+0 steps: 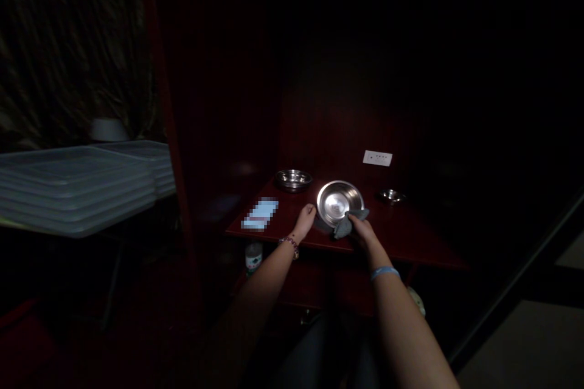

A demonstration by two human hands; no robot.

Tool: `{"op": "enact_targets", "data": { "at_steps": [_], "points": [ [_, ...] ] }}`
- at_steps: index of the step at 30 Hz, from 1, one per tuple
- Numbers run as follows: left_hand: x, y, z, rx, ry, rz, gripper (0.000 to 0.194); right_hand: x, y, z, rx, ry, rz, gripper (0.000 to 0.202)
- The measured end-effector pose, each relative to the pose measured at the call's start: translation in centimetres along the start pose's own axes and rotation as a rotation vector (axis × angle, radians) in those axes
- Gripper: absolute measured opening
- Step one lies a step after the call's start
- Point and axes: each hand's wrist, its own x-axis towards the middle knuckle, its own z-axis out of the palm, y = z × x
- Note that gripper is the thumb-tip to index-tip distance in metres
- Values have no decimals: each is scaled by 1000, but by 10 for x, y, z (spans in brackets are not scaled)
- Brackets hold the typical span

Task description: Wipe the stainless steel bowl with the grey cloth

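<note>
A shiny stainless steel bowl (336, 197) is tilted with its inside facing me, over the front part of a dark red desk (392, 234). My left hand (305, 220) is closed at the bowl's left rim; its fingertips are partly hidden there. In my right hand (361, 229) is a grey cloth (343, 228), pressed against the bowl's lower right rim. Several nested steel bowls (293, 180) stand at the back left of the desk. Toward the right sits a smaller, shallow steel dish (392, 196).
A blurred, pale blue-white rectangle (261, 214) lies on the desk's left side. Under the desktop, a plastic bottle (253, 257) stands on the left. A white socket plate (378, 158) is on the back panel. Stacked translucent lids or containers (77, 188) fill the far left, beyond a red side panel.
</note>
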Motion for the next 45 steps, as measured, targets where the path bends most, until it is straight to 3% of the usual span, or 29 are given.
{"op": "enact_targets", "data": {
  "at_steps": [7, 26, 37, 45],
  "points": [
    [0, 4, 1, -66, 8, -107, 22, 0, 1, 1, -2, -28, 4, 21],
    [-1, 3, 3, -74, -13, -106, 18, -11, -2, 0, -60, -35, -14, 17],
    [8, -13, 6, -92, 27, -129, 13, -1, 3, 1, -33, -62, -18, 24],
    [2, -2, 4, -115, 35, -151, 20, -5, 1, 2, -45, -49, -8, 22]
  ]
}}
